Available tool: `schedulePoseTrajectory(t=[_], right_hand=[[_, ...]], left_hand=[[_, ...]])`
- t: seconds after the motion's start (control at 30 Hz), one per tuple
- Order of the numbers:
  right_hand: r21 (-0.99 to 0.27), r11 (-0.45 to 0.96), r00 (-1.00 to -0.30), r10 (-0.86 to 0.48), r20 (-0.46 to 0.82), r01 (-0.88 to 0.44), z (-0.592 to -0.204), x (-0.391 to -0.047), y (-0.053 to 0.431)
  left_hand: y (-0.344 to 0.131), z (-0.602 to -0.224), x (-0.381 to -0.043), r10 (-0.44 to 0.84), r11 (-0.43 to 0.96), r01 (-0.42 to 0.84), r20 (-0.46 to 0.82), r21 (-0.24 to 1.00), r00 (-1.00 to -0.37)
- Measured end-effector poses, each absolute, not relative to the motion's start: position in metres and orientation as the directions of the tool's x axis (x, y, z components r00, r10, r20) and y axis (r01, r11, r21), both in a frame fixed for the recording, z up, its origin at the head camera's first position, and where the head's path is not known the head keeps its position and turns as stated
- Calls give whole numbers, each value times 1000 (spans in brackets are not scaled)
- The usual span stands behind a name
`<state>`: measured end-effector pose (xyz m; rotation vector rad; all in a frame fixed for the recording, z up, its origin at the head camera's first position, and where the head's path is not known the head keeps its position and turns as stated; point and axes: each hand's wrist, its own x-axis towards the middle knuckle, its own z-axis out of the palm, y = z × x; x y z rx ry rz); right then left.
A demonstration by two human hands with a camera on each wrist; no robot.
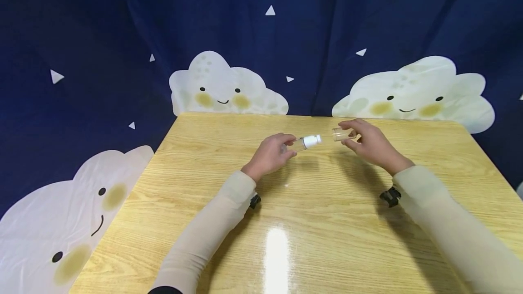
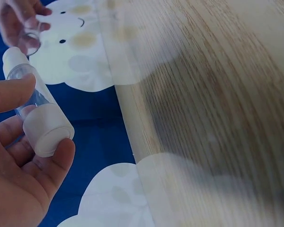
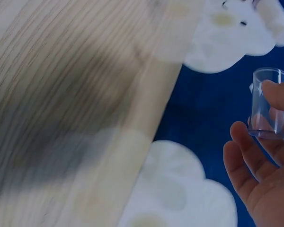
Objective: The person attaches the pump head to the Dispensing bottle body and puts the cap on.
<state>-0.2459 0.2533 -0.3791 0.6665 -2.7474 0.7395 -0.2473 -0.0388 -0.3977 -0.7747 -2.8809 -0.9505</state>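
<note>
My left hand (image 1: 271,154) grips a small clear pump bottle (image 2: 41,106) with a white top and a whitish base. In the left wrist view the thumb lies along its side and the fingers curl behind and under the base. My right hand (image 1: 369,143) pinches a clear, hollow cap (image 3: 262,106) between thumb and fingers. Both things are held above the table, the bottle's white top pointing toward the cap's near end. A short gap separates them in the head view.
A light wood-grain table (image 1: 261,221) lies under both hands, with a bright glare patch near its front. Behind it hangs a dark blue curtain (image 1: 245,26) printed with white smiling clouds and small triangles. Dark devices (image 1: 391,197) sit under both wrists.
</note>
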Motion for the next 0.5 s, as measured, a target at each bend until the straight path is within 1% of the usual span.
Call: schedulePoseTrajectory(t=[0.13,0.5], right_hand=[[-427,764,-872,-381,306,-484,-373,-242,240],[-389,740,-830,-423,364,-548,-368,-238,229]], left_hand=[[-38,-398,-247,452,689,459,163,561,-877],[-39,-396,-246,446,687,451,160,570,-881]])
